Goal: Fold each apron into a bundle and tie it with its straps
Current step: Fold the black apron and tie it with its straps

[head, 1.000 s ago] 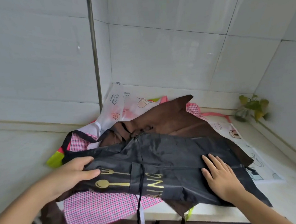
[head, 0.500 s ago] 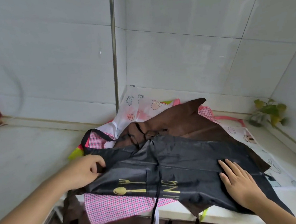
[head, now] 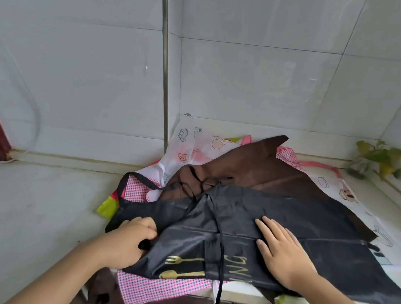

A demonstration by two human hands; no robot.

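Nearest, at about five o'clock: right hand (head: 285, 252) flat, fingers straight and together, pressing down on the black apron (head: 270, 218), gripping nothing. At about eight o'clock: left hand (head: 130, 242) curled, fingers pinching the apron's left edge into a bunch. Black apron itself spread over the middle of the pile, gold fork-and-spoon print facing up, one thin black strap (head: 220, 264) trailing across it and off the counter's (head: 32, 211) near edge at six o'clock. Probably the first fold in hand: best done by keeping the flat palm as an anchor, carrying the pinched edge across toward three o'clock in one smooth sweep, and leaving the strap free for tying. Beneath, a pink checked apron (head: 156, 287); farther, toward twelve o'clock, a brown apron (head: 250, 165) and a white printed apron (head: 189, 138) against the tiled wall (head: 260, 76).
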